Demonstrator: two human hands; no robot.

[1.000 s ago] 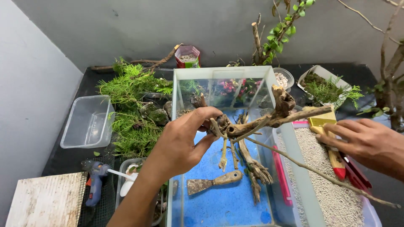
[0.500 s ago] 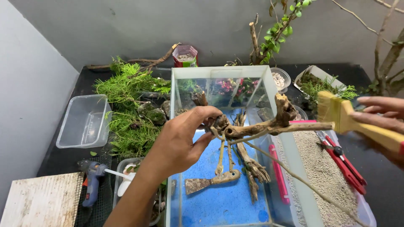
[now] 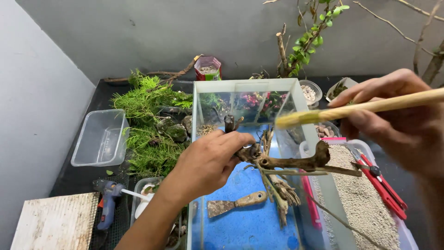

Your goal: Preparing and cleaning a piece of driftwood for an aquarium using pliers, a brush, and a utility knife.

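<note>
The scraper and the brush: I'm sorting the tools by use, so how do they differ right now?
The scraper lies flat on the blue sand inside the tank; the brush is held in the air by the right hand above the tank's rim. The scraper ends in a wide, flat, dirty metal blade; the brush ends in a pale bristle tuft. No hand touches the scraper. Both have light wooden handles.
</note>
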